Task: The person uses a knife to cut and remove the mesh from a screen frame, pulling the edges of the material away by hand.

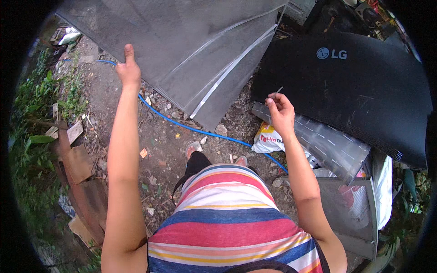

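My left hand grips the left edge of a large, thin grey panel, its thumb lying on top and its fingers hidden underneath. Pale curved streaks run across the panel toward its near corner. My right hand is closed in a pinch on a small thin rod, too small to tell its kind. To the right of that hand lies a large black back cover, like that of a television. Below the cover sticks out a grey slotted panel.
A blue hose crosses the stony ground by my feet. A white printed bag lies under my right hand. Another grey panel leans at the lower right. Broken boards and plants line the left side.
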Demonstrator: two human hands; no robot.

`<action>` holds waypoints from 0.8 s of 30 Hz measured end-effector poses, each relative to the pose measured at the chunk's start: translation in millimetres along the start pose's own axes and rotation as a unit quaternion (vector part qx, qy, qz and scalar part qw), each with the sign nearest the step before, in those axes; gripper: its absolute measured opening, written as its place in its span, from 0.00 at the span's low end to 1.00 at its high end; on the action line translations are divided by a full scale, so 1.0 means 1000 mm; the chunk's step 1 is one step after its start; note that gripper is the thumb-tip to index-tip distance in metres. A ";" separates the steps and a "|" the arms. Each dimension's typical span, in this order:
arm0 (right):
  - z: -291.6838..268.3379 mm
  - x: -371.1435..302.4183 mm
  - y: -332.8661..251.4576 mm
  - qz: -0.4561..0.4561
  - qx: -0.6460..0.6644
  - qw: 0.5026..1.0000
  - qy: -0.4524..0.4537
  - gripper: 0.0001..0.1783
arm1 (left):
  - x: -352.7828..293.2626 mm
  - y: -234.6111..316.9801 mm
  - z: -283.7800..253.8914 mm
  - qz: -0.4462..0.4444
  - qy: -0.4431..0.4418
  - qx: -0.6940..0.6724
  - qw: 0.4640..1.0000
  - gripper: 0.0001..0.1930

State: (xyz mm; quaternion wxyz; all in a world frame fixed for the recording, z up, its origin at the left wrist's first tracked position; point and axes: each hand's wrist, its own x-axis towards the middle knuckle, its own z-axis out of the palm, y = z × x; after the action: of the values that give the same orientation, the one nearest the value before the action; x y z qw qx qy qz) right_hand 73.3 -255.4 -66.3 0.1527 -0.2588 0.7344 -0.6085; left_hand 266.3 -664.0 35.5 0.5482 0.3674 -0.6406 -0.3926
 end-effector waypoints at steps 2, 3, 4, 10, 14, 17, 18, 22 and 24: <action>0.002 0.002 0.023 0.014 -0.109 0.994 -0.026 0.16 | -0.006 0.013 0.007 -0.012 -0.002 0.014 1.000 0.45; 0.000 -0.002 0.049 0.017 -0.214 0.977 -0.002 0.18 | -0.007 0.017 0.009 -0.042 -0.009 0.030 0.999 0.45; -0.001 -0.010 0.077 0.022 -0.316 0.948 0.022 0.21 | -0.009 0.019 0.011 -0.072 -0.018 0.047 0.996 0.44; 0.133 -0.007 -0.089 -0.089 -0.135 0.987 0.016 0.36 | -0.034 0.047 0.002 0.008 -0.157 -0.151 0.976 0.25; 0.214 0.037 -0.224 -0.376 -0.157 0.909 0.094 0.48 | -0.041 0.046 -0.002 0.030 -0.240 -0.153 0.958 0.22; 0.253 0.057 -0.263 -0.432 -0.202 0.869 0.136 0.54 | -0.029 0.030 -0.014 0.129 -0.379 -0.171 0.900 0.23; 0.259 0.058 -0.266 -0.421 -0.261 0.855 0.155 0.55 | -0.019 0.030 -0.019 0.150 -0.397 -0.213 0.880 0.23; 0.262 0.056 -0.261 -0.392 -0.310 0.845 0.192 0.53 | 0.049 -0.027 -0.009 0.171 -0.462 -0.342 0.800 0.26; 0.266 0.055 -0.268 -0.385 -0.323 0.844 0.187 0.53 | 0.087 -0.050 0.039 0.055 -0.401 -0.268 0.874 0.33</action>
State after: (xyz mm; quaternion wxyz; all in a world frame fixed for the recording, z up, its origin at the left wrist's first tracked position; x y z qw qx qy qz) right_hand 223.7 -536.5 142.6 -0.3264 -0.4368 0.7454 -0.3835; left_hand 218.8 -759.6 22.8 0.3424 -0.0189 -0.6950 -0.6320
